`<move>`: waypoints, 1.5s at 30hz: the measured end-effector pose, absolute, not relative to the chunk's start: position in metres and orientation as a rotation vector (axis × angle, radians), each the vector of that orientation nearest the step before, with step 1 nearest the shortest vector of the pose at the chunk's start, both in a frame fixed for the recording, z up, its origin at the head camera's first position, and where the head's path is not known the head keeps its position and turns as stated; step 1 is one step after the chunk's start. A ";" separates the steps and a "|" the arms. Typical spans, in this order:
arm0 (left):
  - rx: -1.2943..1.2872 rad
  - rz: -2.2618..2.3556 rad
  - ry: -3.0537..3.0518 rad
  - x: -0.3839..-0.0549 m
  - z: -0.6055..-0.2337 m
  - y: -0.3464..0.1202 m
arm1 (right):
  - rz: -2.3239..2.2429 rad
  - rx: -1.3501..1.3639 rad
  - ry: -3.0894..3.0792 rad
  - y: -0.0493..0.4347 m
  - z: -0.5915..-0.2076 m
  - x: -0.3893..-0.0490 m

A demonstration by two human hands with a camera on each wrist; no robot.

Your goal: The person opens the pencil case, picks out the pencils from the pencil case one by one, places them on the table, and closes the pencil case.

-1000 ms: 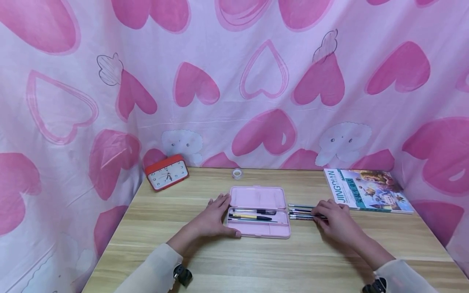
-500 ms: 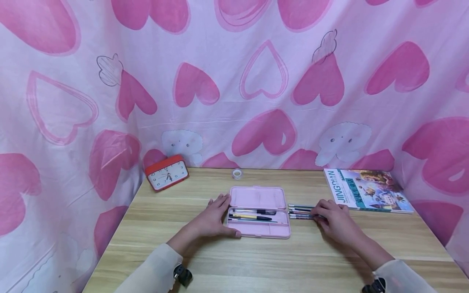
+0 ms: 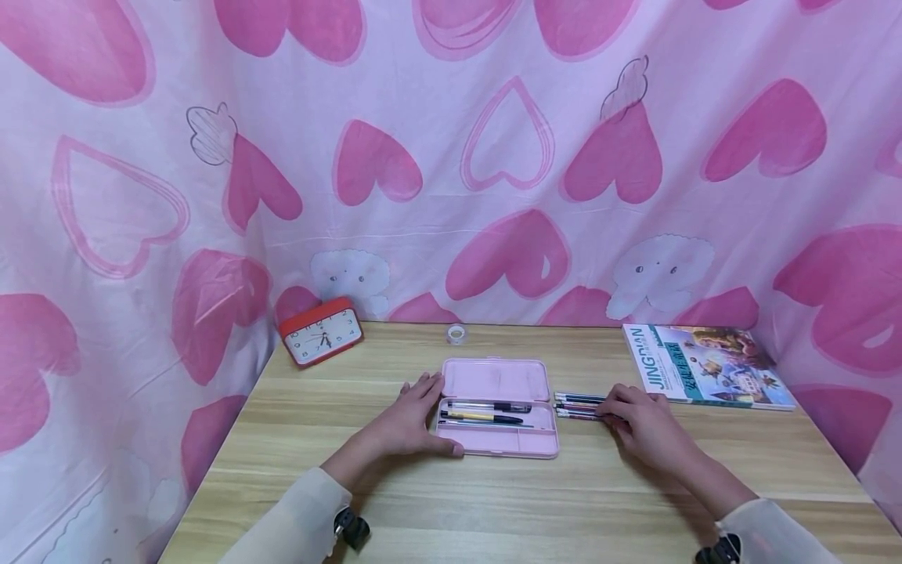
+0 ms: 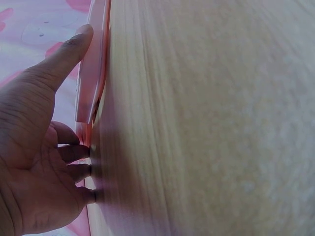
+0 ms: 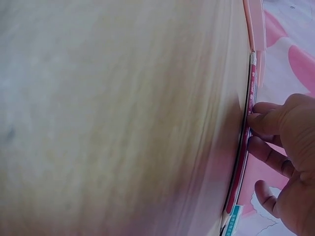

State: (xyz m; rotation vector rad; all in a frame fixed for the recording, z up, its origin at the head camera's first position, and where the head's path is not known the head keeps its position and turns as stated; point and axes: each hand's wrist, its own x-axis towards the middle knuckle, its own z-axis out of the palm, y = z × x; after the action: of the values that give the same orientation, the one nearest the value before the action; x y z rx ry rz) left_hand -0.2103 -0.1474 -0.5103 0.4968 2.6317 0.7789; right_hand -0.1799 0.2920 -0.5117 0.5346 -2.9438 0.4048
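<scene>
A pink pencil case [image 3: 539,445] lies open on the wooden table, its lid laid back. In its tray are a black-capped clear pen [image 3: 510,407], a yellow-and-black pen [image 3: 482,417] and a thin stick-like piece below them. My left hand [image 3: 409,421] rests at the case's left side, thumb along the front edge, fingers spread on the table. To the right of the case, several pencils [image 3: 578,405] lie side by side, ends close to its edge. My right hand [image 3: 637,419] pinches them from above; a red pencil [image 5: 252,88] shows nearest in the right wrist view. Their far ends are hidden under the hand.
A red alarm clock [image 3: 322,333] stands at the back left. A small tape roll [image 3: 456,334] sits behind the case. At the back right lies a magazine [image 3: 708,368], close beyond my right hand. A pink heart-patterned curtain [image 3: 503,141] hangs behind the table.
The pencils under my right hand have drawn closer together, the front ones shifting slightly toward the back. My left hand and the case have stayed in place.
</scene>
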 end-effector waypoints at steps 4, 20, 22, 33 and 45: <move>0.499 0.786 2.631 -0.210 -0.510 -0.148 | 0.385 0.553 -2.928 0.291 -0.511 -0.181; 0.489 0.795 2.626 -0.208 -0.507 -0.147 | 0.446 0.657 -2.885 0.252 -0.497 -0.189; 0.487 0.789 2.626 -0.208 -0.507 -0.147 | 0.467 0.682 -2.881 0.245 -0.499 -0.189; 0.492 0.785 2.625 -0.209 -0.508 -0.147 | 0.536 0.761 -2.898 0.214 -0.502 -0.188; 0.491 0.779 2.618 -0.208 -0.505 -0.146 | 0.549 0.877 -2.970 0.194 -0.501 -0.185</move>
State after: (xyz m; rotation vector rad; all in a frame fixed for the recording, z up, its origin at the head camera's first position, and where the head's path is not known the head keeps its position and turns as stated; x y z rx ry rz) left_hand -0.2079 -0.1465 -0.5052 0.4913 2.6177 0.7786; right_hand -0.1848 0.1942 -0.5011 0.8766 -2.9698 0.5486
